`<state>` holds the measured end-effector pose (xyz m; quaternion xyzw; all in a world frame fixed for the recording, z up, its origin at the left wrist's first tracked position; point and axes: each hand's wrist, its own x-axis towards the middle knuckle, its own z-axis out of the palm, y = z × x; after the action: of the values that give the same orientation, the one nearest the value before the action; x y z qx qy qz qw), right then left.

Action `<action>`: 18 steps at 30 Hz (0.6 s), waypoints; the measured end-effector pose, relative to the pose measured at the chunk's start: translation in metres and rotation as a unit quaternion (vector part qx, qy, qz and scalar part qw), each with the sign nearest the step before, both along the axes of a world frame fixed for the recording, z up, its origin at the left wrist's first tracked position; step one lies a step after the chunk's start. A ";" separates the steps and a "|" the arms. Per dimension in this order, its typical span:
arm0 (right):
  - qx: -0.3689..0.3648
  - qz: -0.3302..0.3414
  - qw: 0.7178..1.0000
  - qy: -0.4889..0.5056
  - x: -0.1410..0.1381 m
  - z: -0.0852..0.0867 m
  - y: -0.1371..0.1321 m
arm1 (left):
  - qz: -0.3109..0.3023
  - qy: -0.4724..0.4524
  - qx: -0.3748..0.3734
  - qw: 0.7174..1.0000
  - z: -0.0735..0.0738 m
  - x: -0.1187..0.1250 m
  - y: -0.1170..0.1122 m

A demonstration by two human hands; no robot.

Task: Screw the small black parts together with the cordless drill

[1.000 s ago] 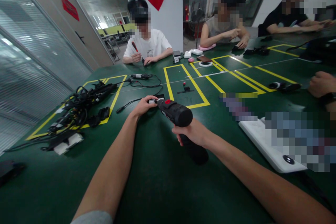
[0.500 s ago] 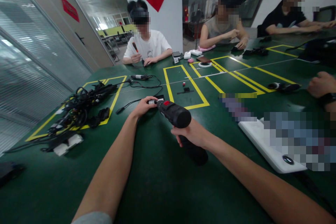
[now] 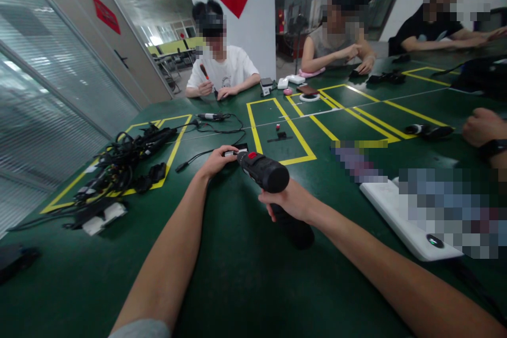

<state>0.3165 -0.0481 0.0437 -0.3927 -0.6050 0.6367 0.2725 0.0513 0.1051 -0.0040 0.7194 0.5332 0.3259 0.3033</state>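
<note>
My right hand (image 3: 291, 202) is wrapped round the grip of a black cordless electric screwdriver (image 3: 264, 172) with a red switch on top. Its nose points away from me, toward a small white and black part (image 3: 229, 153) on the green table (image 3: 237, 274). My left hand (image 3: 217, 159) is closed on that part, right at the tool's tip. A thin black cable (image 3: 194, 158) runs leftward from the part across the table.
A tangle of black cables and adapters (image 3: 119, 161) lies at the left inside yellow tape lines. A white flat device (image 3: 412, 227) sits at the right. Small parts (image 3: 279, 134) lie in the yellow box ahead. Three people sit across; another person's hand (image 3: 481, 127) rests at the right edge.
</note>
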 end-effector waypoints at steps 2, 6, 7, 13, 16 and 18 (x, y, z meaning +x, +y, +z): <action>0.005 0.001 1.000 -0.017 -0.001 0.001 0.000 | -0.002 -0.002 0.001 1.000 -0.002 -0.001 0.002; 0.016 0.000 0.999 -0.052 -0.003 0.005 -0.002 | -0.002 -0.002 0.001 1.000 -0.003 -0.002 0.004; 0.020 0.002 0.998 -0.054 -0.003 0.005 -0.002 | -0.001 -0.002 0.000 1.000 -0.003 -0.002 0.004; 0.017 0.000 0.999 -0.028 -0.003 0.001 -0.001 | 0.001 -0.005 0.000 1.000 0.000 0.001 0.001; 0.010 0.002 1.000 -0.012 -0.002 -0.001 0.000 | 0.003 -0.009 0.004 1.000 0.001 0.002 -0.001; 0.007 0.000 1.000 -0.011 -0.001 0.000 -0.001 | 0.006 -0.012 0.004 1.000 0.002 0.002 -0.002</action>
<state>0.3156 -0.0487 0.0440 -0.3975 -0.6128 0.6280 0.2686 0.0533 0.1034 -0.0023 0.7133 0.5324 0.3390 0.3048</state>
